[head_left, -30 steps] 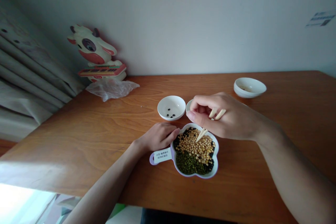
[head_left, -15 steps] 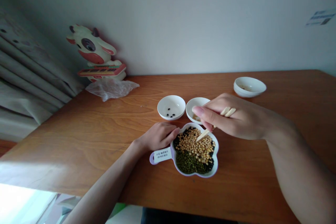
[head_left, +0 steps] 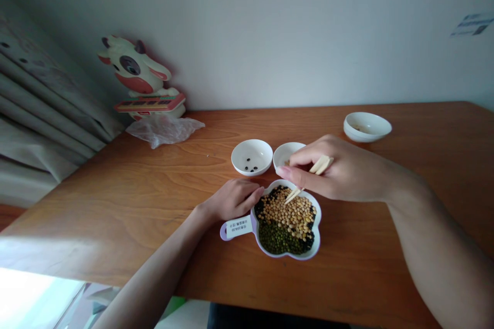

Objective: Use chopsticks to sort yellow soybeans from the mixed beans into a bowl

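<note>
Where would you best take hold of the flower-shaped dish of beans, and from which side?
By the handle, the flat tab sticking out level from the left side of the dish. Come from the left and pinch it above and below. The rim is lobed, beans fill it, and the right hand works chopsticks over the far edge. The left hand rests beside that handle.

There are three white bowls (head_left: 251, 157) (head_left: 283, 152) (head_left: 367, 126), one flower-shaped bean dish (head_left: 318, 239), two chopsticks (head_left: 321, 165), one cow toy (head_left: 137, 74), one plastic bag (head_left: 164, 129)
</note>
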Demonstrator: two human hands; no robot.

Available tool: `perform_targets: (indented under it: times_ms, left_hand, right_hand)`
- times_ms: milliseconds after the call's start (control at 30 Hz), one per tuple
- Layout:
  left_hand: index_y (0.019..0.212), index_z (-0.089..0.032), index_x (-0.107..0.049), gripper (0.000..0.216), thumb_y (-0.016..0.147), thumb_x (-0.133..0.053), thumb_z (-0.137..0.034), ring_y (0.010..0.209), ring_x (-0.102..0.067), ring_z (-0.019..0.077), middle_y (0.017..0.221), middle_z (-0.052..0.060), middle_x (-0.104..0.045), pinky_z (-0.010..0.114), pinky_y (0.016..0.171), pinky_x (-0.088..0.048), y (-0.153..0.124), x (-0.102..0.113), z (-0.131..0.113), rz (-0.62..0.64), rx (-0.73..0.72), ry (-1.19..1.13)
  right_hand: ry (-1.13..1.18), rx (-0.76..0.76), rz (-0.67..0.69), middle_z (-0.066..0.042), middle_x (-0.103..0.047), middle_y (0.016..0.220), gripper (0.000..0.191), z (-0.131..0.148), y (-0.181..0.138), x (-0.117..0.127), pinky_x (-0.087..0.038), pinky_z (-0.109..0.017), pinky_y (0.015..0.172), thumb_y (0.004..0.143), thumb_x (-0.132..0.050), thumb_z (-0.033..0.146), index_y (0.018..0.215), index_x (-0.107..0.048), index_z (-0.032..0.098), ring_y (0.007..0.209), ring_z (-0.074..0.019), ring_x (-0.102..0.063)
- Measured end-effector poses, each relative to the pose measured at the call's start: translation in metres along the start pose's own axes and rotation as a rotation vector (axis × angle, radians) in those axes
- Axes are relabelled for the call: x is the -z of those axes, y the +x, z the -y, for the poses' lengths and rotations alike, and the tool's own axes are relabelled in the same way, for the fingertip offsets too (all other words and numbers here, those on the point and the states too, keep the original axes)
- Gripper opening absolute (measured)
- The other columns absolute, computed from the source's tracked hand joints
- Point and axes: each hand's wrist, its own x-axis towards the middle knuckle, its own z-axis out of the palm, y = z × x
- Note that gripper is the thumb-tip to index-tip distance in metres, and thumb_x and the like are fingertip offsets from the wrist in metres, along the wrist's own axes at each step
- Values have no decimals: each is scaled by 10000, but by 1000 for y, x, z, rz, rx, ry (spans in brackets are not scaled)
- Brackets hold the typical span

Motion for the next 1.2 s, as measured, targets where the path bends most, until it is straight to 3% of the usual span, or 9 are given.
perform_targets:
  times_ms: [100, 267, 500, 1200]
  left_hand:
    - [881, -200, -591, 452, 1195, -327, -390, 796, -654, 198, 868, 61, -694, 339, 800, -499, 0, 0, 0, -1, -4, 3]
    - [850, -197, -562, 452, 1196, -332, -375, 724, -593, 169, 810, 38, -648, 318, 746, -463, 0, 1, -1, 5, -8, -3]
    - [845, -196, -555, 441, 1194, -346, -364, 726, -591, 167, 804, 35, -645, 317, 746, -458, 1, 0, 0, -3, -17, -16]
    - [904, -195, -616, 444, 1195, -333, -375, 795, -676, 198, 886, 63, -717, 342, 817, -523, 2, 1, -2, 6, -14, 4]
  right_hand:
    - [-3, 9, 25, 51, -477, 590, 542, 1, -1, 1, -260, -334, 569, 1082, -619, 520, 644, -541, 209, 551, -107, -390]
    - [31, -129, 76, 17, -610, 646, 624, 4, -4, 2, -343, -331, 632, 1142, -445, 591, 730, -697, 196, 585, -123, -525]
    - [147, -137, 81, -15, -694, 738, 694, 4, -11, 5, -378, -338, 665, 1135, -346, 673, 802, -717, 190, 654, -146, -597]
    - [30, -103, 89, 4, -608, 651, 705, 8, -4, -1, -297, -360, 621, 1134, -359, 676, 786, -723, 182, 578, -128, -500]
